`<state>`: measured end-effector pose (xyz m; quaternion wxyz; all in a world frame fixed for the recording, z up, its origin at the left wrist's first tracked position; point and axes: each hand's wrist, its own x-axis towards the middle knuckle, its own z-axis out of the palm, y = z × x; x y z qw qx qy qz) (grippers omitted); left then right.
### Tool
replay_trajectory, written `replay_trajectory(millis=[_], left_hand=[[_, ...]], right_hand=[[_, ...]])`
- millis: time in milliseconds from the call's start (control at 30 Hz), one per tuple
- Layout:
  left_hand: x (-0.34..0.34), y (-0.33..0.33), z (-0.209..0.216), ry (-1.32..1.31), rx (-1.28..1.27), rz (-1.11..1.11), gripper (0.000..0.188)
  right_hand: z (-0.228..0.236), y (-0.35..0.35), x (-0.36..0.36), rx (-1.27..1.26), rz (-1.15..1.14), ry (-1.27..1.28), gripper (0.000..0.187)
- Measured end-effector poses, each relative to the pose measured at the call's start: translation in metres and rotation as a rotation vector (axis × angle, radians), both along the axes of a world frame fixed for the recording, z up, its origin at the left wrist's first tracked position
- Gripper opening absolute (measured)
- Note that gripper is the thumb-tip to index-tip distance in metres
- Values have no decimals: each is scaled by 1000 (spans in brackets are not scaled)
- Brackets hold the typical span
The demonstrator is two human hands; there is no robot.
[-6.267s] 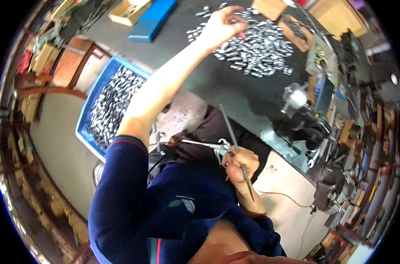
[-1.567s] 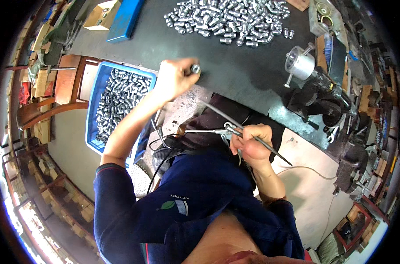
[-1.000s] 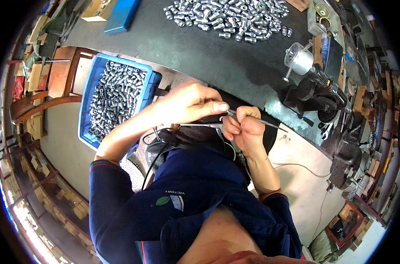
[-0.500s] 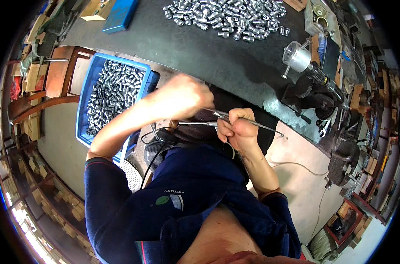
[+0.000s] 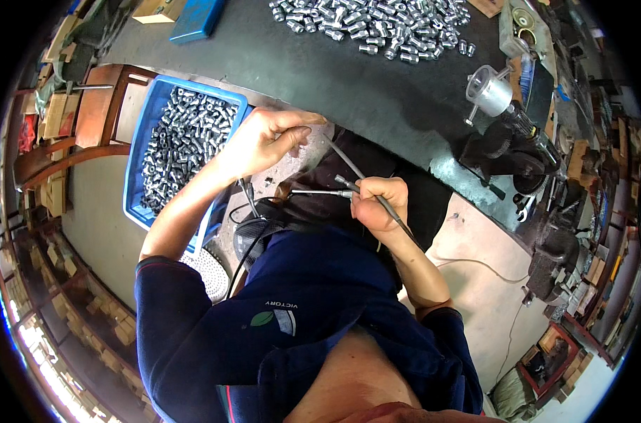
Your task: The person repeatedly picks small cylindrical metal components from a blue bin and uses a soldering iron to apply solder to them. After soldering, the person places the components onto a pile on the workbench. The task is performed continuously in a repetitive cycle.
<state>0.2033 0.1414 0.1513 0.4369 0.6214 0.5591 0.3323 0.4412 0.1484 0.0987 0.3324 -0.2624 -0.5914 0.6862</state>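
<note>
My left hand [image 5: 267,141] is raised beside the blue tub [image 5: 132,185]. Its fingers are stretched out, with the thumb apart and nothing visible between them. A thin grey metal rod [image 5: 347,161] slants past, its upper end just below those fingertips; whether they touch, I cannot tell. My right hand [image 5: 381,203] is closed around the rod over my lap. A small silver metal piece [image 5: 346,185] sticks out by its fingers, partly hidden. Beside that hand, a thin bright shaft [image 5: 320,192] runs left across my dark lap. Small metal fittings [image 5: 186,148] fill the tub.
A heap of silver fittings [image 5: 377,25] covers part of the dark worktable [image 5: 285,70]. A blue box [image 5: 197,20] lies at its far left. On the right stands a clamp-like device with a silver cylinder [image 5: 488,90]. A wooden chair [image 5: 98,113] is beyond the tub.
My left hand has moved left, away from the right hand, and its fingers have spread. The rod in my right hand has tilted more steeply.
</note>
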Motion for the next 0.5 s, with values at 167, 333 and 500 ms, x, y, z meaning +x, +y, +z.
replay_trajectory(millis=[167,333,500], left_hand=[[3,-12,-18,-356,36,-125,35],[29,-30,-16,-381,-277,36,34],[37,-42,-22,-235,-461,-38,40]], right_hand=[[7,3,-6,349,-24,-87,49],[11,-2,-15,608,-16,-159,34],[7,-13,-24,701,-58,-170,20]])
